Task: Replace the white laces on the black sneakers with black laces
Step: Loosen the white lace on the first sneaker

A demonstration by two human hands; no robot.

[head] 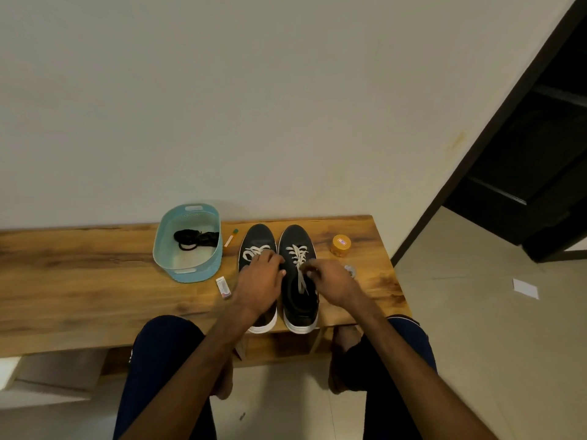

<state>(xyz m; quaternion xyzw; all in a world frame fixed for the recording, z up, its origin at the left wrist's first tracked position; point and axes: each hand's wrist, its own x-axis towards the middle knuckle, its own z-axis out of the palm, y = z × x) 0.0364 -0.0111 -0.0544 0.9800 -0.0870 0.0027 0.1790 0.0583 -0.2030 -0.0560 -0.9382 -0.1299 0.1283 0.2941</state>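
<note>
Two black sneakers with white soles stand side by side on a wooden bench [95, 281], toes toward the wall. The left sneaker [258, 238] and the right sneaker [297, 238] both carry white laces [298, 251]. My left hand [259, 282] lies over the left sneaker, fingers reaching across to the right one's edge. My right hand [330, 281] pinches a loose white lace end at the right sneaker's tongue. Black laces [197, 239] lie coiled in a light-blue basket [165, 249] to the left.
A small orange-lidded jar [340, 245] stands right of the sneakers, with a small clear round thing [349, 268] beside it. A small white box [223, 287] and a thin tube [231, 238] lie between basket and shoes. The bench ends at right; my knees are below.
</note>
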